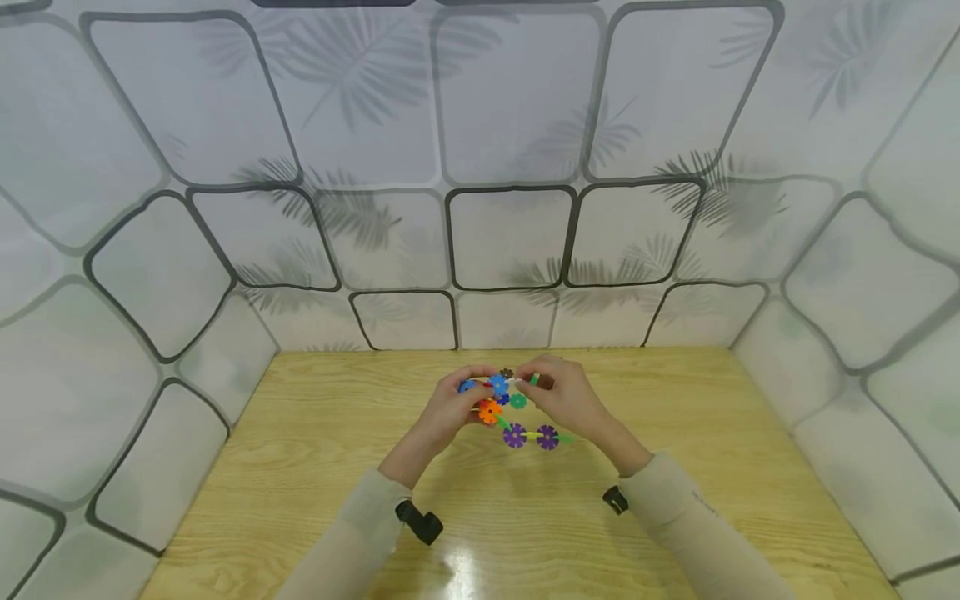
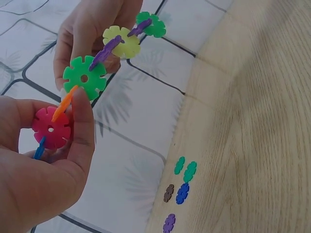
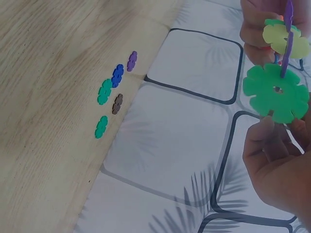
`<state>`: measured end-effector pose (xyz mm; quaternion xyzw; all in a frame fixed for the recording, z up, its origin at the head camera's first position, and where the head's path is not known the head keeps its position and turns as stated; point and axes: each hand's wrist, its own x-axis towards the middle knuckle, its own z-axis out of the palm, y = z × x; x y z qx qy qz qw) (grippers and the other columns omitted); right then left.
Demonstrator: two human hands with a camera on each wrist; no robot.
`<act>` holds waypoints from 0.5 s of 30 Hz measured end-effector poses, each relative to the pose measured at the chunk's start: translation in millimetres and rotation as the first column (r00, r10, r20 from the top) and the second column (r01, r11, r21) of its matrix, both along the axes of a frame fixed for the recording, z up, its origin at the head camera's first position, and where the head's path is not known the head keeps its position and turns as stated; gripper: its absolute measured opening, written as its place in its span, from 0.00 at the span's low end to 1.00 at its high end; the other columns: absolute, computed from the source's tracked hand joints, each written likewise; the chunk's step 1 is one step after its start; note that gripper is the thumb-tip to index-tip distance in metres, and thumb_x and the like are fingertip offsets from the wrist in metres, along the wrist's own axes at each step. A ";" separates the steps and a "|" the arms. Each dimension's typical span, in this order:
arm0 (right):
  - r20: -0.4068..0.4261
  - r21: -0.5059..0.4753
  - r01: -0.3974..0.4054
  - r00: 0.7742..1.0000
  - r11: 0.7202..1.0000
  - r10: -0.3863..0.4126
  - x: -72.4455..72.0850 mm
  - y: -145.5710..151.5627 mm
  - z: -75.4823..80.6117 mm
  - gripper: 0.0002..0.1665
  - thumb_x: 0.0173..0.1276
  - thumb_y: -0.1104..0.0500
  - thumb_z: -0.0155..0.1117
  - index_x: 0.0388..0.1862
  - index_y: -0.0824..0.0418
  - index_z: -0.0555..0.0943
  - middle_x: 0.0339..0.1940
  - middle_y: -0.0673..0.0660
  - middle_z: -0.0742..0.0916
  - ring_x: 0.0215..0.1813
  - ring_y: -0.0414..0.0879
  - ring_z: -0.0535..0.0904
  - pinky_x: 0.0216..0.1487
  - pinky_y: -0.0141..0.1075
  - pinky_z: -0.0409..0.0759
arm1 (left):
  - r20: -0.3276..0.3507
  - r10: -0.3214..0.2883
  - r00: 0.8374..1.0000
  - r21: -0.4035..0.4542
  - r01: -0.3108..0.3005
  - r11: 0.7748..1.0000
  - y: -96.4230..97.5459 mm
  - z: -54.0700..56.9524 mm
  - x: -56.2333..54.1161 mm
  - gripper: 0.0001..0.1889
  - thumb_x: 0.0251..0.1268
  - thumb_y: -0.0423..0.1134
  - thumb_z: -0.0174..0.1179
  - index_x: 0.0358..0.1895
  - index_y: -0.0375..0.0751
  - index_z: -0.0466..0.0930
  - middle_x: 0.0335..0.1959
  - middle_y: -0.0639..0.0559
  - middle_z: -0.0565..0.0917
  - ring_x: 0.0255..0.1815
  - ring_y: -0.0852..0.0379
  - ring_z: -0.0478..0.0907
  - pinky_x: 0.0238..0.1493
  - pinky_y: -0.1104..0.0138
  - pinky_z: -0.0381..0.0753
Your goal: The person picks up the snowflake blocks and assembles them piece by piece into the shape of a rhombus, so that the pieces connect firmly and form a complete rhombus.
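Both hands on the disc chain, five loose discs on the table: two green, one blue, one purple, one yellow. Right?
Not quite: the fifth is a brown disc, not yellow, as the right wrist view shows. The rest stands, with left hand and right hand on the disc chain.

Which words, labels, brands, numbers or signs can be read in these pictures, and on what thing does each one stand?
No text can be read in any view.
Right sleeve: a faint dark mark, too small and blurred to tell whether it is lettering.
Pink disc in the left hand, green disc in the right hand: no lettering shows.
Wall: only lines and leaf shapes.
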<state>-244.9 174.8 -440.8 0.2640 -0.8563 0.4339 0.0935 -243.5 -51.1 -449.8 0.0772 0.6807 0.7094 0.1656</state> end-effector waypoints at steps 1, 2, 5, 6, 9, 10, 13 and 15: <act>-0.005 -0.002 -0.002 1.000 1.000 0.002 0.1 -0.4 0.1 0.07 0.75 0.61 0.70 0.48 0.57 0.91 0.41 0.54 0.89 0.22 0.36 0.74 0.24 0.33 0.77 | -0.001 -0.004 1.000 0.000 0.004 1.000 -0.1 0.0 0.0 0.19 0.80 0.34 0.56 0.69 0.34 0.76 0.42 0.46 0.81 0.36 0.59 0.80 0.37 0.68 0.88; -0.007 -0.005 -0.004 1.000 1.000 0.004 0.3 -1.1 0.3 0.07 0.75 0.61 0.70 0.48 0.58 0.91 0.42 0.54 0.89 0.22 0.36 0.75 0.24 0.33 0.78 | -0.003 -0.008 1.000 0.000 0.008 1.000 -0.1 0.1 -0.1 0.19 0.80 0.33 0.56 0.69 0.34 0.76 0.43 0.46 0.81 0.36 0.59 0.80 0.37 0.69 0.88; -0.012 -0.006 -0.016 1.000 1.000 0.015 0.3 -2.8 0.3 0.07 0.76 0.62 0.69 0.47 0.58 0.91 0.44 0.55 0.89 0.22 0.36 0.76 0.24 0.34 0.80 | -0.007 -0.012 1.000 -0.004 0.012 1.000 0.1 -0.1 -0.2 0.19 0.80 0.32 0.56 0.69 0.32 0.76 0.44 0.45 0.82 0.36 0.60 0.80 0.37 0.70 0.87; -0.011 -0.004 -0.018 1.000 1.000 0.018 0.2 -3.3 0.1 0.07 0.76 0.62 0.69 0.47 0.58 0.91 0.44 0.54 0.89 0.22 0.36 0.76 0.24 0.34 0.81 | -0.009 -0.014 1.000 -0.006 0.014 1.000 0.2 -0.3 -0.1 0.20 0.80 0.32 0.56 0.69 0.31 0.75 0.44 0.46 0.82 0.36 0.60 0.81 0.37 0.70 0.87; -0.009 0.005 -0.023 1.000 1.000 0.023 -0.1 -4.9 -0.2 0.07 0.76 0.62 0.68 0.45 0.58 0.92 0.44 0.54 0.89 0.22 0.35 0.76 0.24 0.33 0.82 | -0.016 -0.015 1.000 -0.014 0.015 1.000 0.2 -0.4 0.0 0.19 0.79 0.32 0.56 0.69 0.31 0.76 0.44 0.47 0.82 0.36 0.60 0.81 0.37 0.70 0.87; -0.012 0.009 -0.026 1.000 1.000 0.026 -0.2 -5.3 -0.5 0.07 0.77 0.62 0.68 0.45 0.58 0.92 0.44 0.54 0.88 0.23 0.35 0.77 0.25 0.33 0.82 | -0.021 -0.017 1.000 -0.017 0.017 1.000 0.1 -0.7 0.2 0.19 0.79 0.31 0.56 0.69 0.31 0.76 0.44 0.47 0.82 0.36 0.60 0.81 0.37 0.70 0.87; -0.013 0.011 -0.028 1.000 1.000 0.029 1.3 -5.4 0.5 0.06 0.76 0.63 0.69 0.45 0.58 0.92 0.43 0.55 0.89 0.24 0.35 0.77 0.26 0.33 0.82 | -0.022 -0.040 0.999 -0.016 0.039 0.999 -1.5 -1.6 0.8 0.19 0.79 0.31 0.56 0.68 0.33 0.76 0.45 0.45 0.82 0.36 0.59 0.83 0.39 0.68 0.89; -0.009 0.012 -0.035 0.999 0.999 0.035 2.8 -4.8 1.5 0.06 0.75 0.63 0.70 0.44 0.58 0.92 0.43 0.54 0.89 0.25 0.36 0.77 0.27 0.33 0.82 | -0.022 -0.065 0.998 -0.014 0.065 0.998 -3.8 -2.9 1.1 0.19 0.79 0.30 0.57 0.68 0.32 0.75 0.46 0.45 0.81 0.37 0.59 0.85 0.41 0.64 0.91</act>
